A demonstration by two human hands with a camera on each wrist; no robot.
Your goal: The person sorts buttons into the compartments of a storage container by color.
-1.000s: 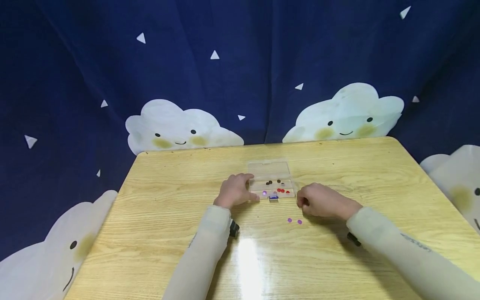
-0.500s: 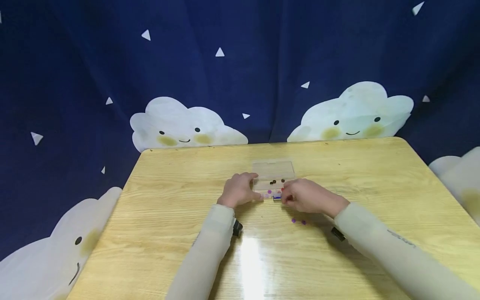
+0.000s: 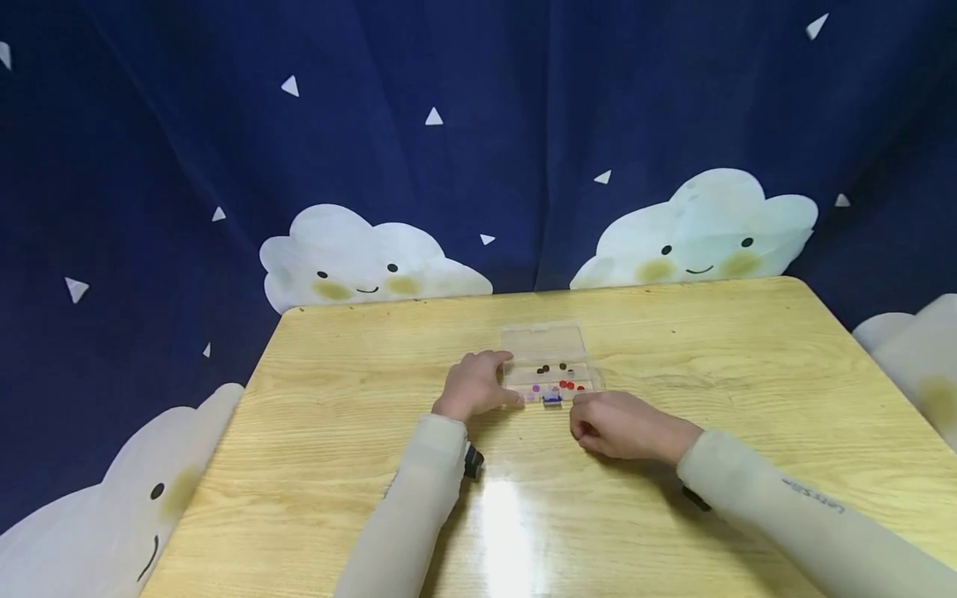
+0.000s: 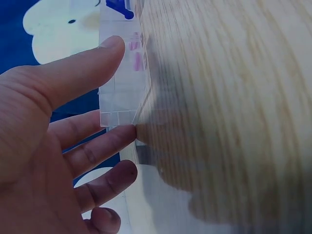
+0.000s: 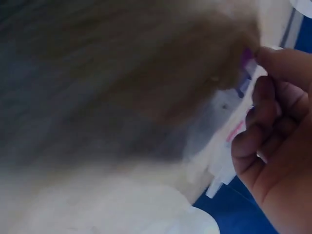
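Note:
A clear plastic box [image 3: 542, 375] with a raised lid [image 3: 543, 339] stands on the table. It holds small round dark pieces [image 3: 544, 368], red pieces [image 3: 571, 385] and a purple piece [image 3: 535, 389]; a blue-marked latch [image 3: 552, 400] sits at its front. My left hand [image 3: 473, 386] holds the box's left end, thumb along the near side in the left wrist view. Just in front of the box's right end is my right hand [image 3: 624, 425], fingers curled. In the right wrist view a purple disc [image 5: 246, 57] shows right at its thumb tip; I cannot tell whether it is pinched.
The wooden table [image 3: 359, 465] reaches back to a dark blue curtain [image 3: 389, 75] printed with clouds and triangles. Dark cameras hang under both wrists, one [image 3: 473, 462] at the left sleeve.
My right hand moved over the box's right part, then back toward me to the table in front. Two purple discs seen there earlier are now covered in the head view. The left hand stays.

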